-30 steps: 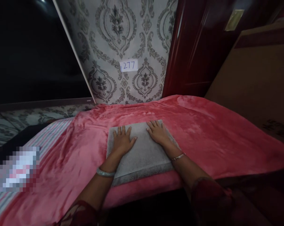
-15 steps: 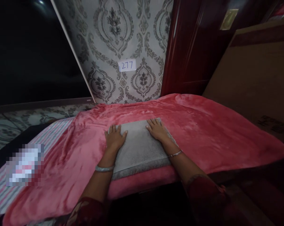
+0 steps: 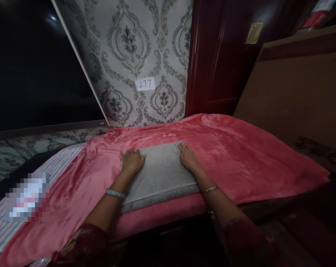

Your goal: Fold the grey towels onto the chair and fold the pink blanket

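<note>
Grey cloth [image 3: 159, 172]: lies flat as a four-sided pad on the pink blanket [image 3: 234, 159]; layers show along the edge at 6 o'clock, so it appears folded. Clock positions take the pad as the dial's centre, with 12 toward the wall.
Left hand [image 3: 133, 161]: rests at 10 o'clock over the pad's corner, fingers spread, thumb out across the top face; nothing is gripped.
Right hand [image 3: 188, 158]: lies at 2 o'clock along the pad's edge, fingers extended; no clenching shows. Whether any fingertip tucks beneath the cloth cannot be told.
Hand spacing: opposite edges, one hand each, with the middle left bare; this arrangement probably holds the pad square and spreads pressure evenly over soft layers.
Arms: reach in from 7 and 5 o'clock, likely so that both edges are met symmetrically; a bangle [image 3: 115, 193] sits on the left wrist, a bracelet [image 3: 211, 189] on the right.
Pink blanket: extends around the pad on all sides, presumably serving as a soft work surface; its plush pile may limit sliding.
Striped cloth [image 3: 62, 159]: shows from under the blanket at 9 o'clock.
Number card [image 3: 144, 83]: fixed to the patterned wall at 12 o'clock, probably for easy reading.
Cardboard box [image 3: 298, 92]: stands at 2 o'clock, beyond the blanket.
</note>
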